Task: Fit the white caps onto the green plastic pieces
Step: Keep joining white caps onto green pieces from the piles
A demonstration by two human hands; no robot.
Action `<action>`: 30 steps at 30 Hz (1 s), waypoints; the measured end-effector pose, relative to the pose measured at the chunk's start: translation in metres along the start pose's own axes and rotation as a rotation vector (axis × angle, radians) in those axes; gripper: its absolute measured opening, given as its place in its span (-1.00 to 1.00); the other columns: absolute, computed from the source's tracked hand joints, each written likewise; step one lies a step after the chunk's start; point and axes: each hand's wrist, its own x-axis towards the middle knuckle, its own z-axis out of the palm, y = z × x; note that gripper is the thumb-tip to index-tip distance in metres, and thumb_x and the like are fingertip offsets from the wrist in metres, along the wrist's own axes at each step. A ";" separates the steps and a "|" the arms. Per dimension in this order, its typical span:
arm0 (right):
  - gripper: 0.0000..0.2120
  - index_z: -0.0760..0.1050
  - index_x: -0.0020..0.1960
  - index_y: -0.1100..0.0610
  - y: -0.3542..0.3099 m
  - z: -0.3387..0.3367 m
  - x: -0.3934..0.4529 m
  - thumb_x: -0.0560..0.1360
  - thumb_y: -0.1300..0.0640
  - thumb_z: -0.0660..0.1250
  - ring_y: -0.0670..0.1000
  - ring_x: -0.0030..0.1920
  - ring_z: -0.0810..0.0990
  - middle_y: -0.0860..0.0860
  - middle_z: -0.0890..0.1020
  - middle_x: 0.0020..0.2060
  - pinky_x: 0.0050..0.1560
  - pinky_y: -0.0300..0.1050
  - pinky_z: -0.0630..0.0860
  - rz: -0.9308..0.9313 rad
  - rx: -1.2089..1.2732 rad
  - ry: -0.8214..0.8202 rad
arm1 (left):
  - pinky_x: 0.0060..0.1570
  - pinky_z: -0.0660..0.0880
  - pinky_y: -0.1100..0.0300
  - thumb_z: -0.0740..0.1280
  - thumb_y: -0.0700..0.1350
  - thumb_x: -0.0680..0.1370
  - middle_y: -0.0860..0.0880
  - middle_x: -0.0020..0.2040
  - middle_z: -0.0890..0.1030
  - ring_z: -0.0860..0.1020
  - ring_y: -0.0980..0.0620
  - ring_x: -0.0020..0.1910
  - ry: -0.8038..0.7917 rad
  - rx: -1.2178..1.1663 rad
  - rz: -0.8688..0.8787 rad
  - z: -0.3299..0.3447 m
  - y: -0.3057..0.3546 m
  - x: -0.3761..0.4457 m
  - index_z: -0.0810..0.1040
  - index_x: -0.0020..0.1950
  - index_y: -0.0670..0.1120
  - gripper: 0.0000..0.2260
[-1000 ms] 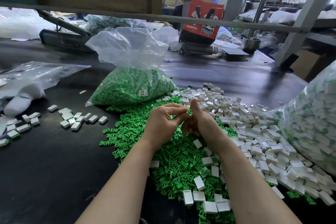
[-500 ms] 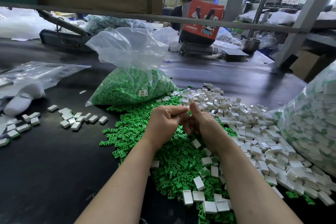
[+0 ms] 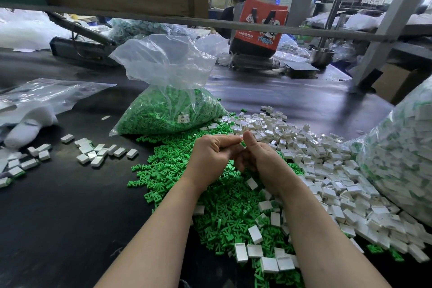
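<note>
My left hand [image 3: 211, 159] and my right hand [image 3: 261, 159] meet above the heap of loose green plastic pieces [image 3: 222, 208]. Their fingertips pinch a small green piece [image 3: 243, 144] between them; any white cap on it is hidden by the fingers. A pile of loose white caps [image 3: 327, 170] spreads to the right of my hands. Several capped white pieces [image 3: 98, 154] lie in a group at the left on the black table [image 3: 58, 217].
An open clear bag of green pieces [image 3: 168, 112] stands just behind the heap. A large bag of finished white-and-green parts [image 3: 402, 159] bulges at the right edge. A person sits beyond a red bag [image 3: 259, 28]. A metal bowl [image 3: 321, 56] stands far right.
Both hands stay pressed together over the green heap, shifting only slightly. The left fingers have curled tighter against the right thumb.
</note>
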 end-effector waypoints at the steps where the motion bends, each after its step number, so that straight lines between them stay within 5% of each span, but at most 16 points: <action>1: -0.42 0.60 -0.42 0.00 0.000 0.000 0.000 0.46 -0.37 0.07 -0.10 -0.42 0.48 0.00 0.55 -0.47 -0.31 -0.32 0.42 -0.009 -0.001 0.003 | 0.15 0.57 -0.05 0.41 -0.35 0.50 -0.17 -0.02 0.70 0.68 -0.05 -0.08 0.006 0.002 0.000 0.000 0.000 0.000 0.66 0.11 -0.28 -0.80; 9: -0.43 0.63 -0.35 -0.04 0.002 -0.001 0.002 0.48 -0.36 0.05 -0.11 -0.40 0.47 -0.01 0.56 -0.46 -0.31 -0.38 0.42 -0.036 -0.019 -0.005 | 0.19 0.56 -0.01 0.41 -0.35 0.50 -0.16 0.03 0.70 0.67 -0.04 0.00 0.016 0.004 0.007 0.000 0.001 -0.001 0.66 0.12 -0.28 -0.79; 12: -0.45 0.64 -0.32 -0.02 0.003 -0.001 0.003 0.50 -0.34 0.06 -0.11 -0.39 0.48 0.00 0.56 -0.44 -0.29 -0.36 0.42 -0.043 -0.013 -0.014 | 0.13 0.59 -0.03 0.40 -0.36 0.50 -0.17 -0.01 0.70 0.66 -0.03 -0.13 0.007 -0.009 0.011 0.000 0.002 -0.001 0.66 0.12 -0.27 -0.79; 16: -0.52 0.62 -0.24 0.05 0.005 -0.001 0.004 0.53 -0.25 0.12 -0.08 -0.37 0.47 0.04 0.54 -0.42 -0.21 -0.22 0.39 -0.086 0.004 0.009 | -0.18 0.64 0.02 0.40 -0.35 0.51 -0.04 -0.19 0.72 0.63 -0.10 -0.40 -0.026 -0.044 0.058 0.000 0.005 -0.002 0.68 0.08 -0.17 -0.80; 22: -0.37 0.62 -0.26 0.05 0.007 -0.001 0.007 0.52 -0.35 -0.04 0.03 -0.39 0.34 0.07 0.55 -0.44 -0.26 -0.08 0.27 0.001 0.098 -0.037 | 0.12 0.59 0.01 0.43 -0.29 0.50 -0.10 -0.04 0.72 0.69 -0.02 -0.05 0.023 -0.031 -0.015 0.000 -0.002 0.002 0.67 0.10 -0.24 -0.81; 30: -0.43 0.64 -0.23 0.07 0.009 -0.004 0.009 0.51 -0.28 0.02 0.09 -0.35 0.32 0.12 0.57 -0.42 -0.26 -0.02 0.22 0.025 0.130 -0.022 | 0.05 0.61 0.13 0.45 -0.27 0.49 -0.04 -0.10 0.73 0.69 0.08 -0.11 0.025 -0.025 -0.030 -0.001 -0.002 0.003 0.70 0.04 -0.17 -0.86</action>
